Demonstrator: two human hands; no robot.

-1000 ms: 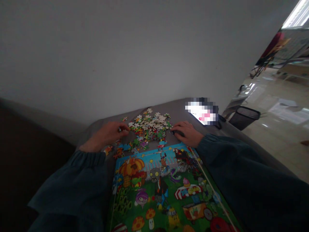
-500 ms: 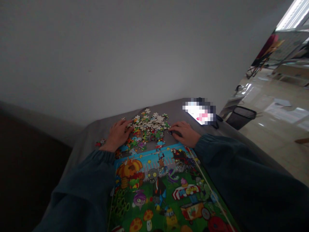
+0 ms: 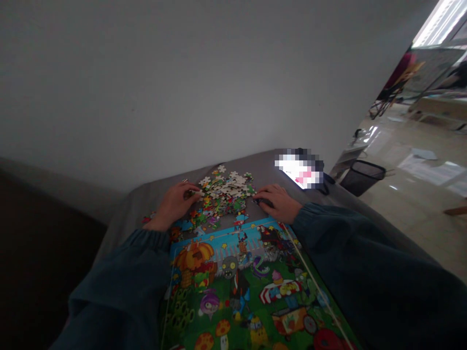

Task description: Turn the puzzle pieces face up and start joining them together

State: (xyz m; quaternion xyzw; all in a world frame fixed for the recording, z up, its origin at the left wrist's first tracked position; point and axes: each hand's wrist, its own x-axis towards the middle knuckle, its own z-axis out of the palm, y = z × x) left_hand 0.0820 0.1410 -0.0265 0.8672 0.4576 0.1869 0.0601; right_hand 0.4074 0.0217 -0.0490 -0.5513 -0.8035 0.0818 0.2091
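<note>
mid-frame, left hand (image 3: 174,205) and right hand (image 3: 278,202) flank the puzzle pile (image 3: 223,193), fingertips at its edges; whether either grips anything, cannot tell.

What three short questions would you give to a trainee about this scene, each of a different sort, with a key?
1. True or false: the pile of loose puzzle pieces lies between the left hand and the right hand.
2. What lies on the grey table nearer to the person than the pile? A) a colourful cartoon picture B) a white plate C) an open book
3. Fill the gap: the black mesh bin stands on the floor on the person's ____ side.

Key: 1 true; 2 A; 3 right.
</note>
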